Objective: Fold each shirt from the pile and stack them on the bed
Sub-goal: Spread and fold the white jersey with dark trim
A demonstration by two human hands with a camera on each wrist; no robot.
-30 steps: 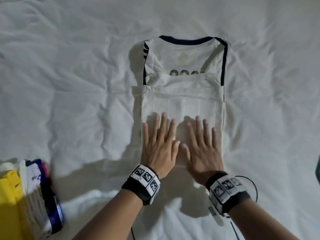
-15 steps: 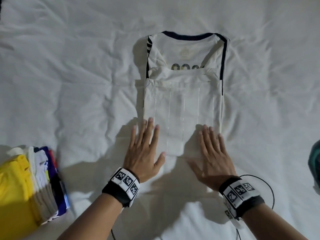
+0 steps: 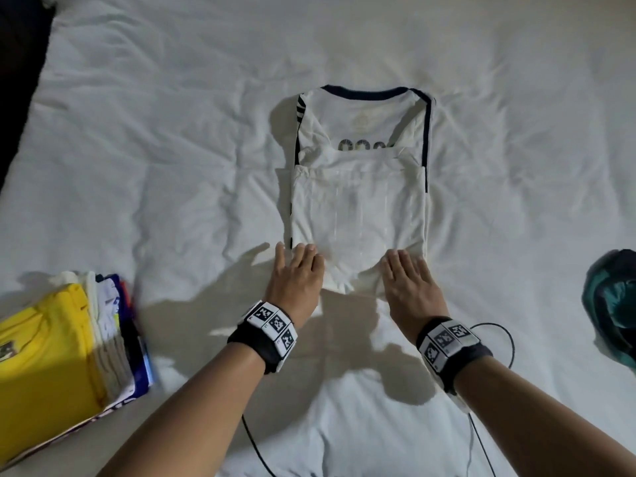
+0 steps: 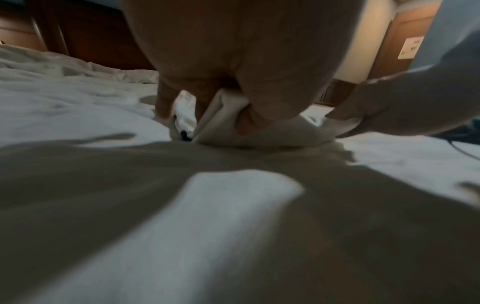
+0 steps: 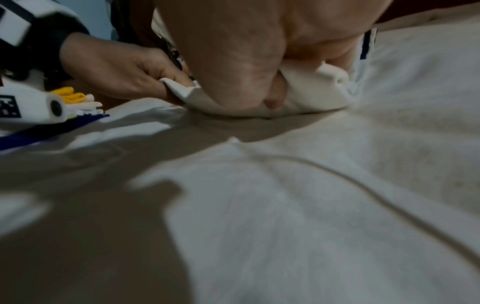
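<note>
My left hand (image 3: 296, 277) and right hand (image 3: 411, 284) have slid back from flat smoothing and now pinch the shirt (image 3: 358, 215) by its near fold, ready for the final fold.

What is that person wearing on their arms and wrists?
Both forearms are bare, with no sleeves in view. The left hand and right hand wear no gloves. Each wrist carries a black band topped with white blocks printed with black square code patterns. Thin black cables trail from the bands across the bed sheet.
</note>
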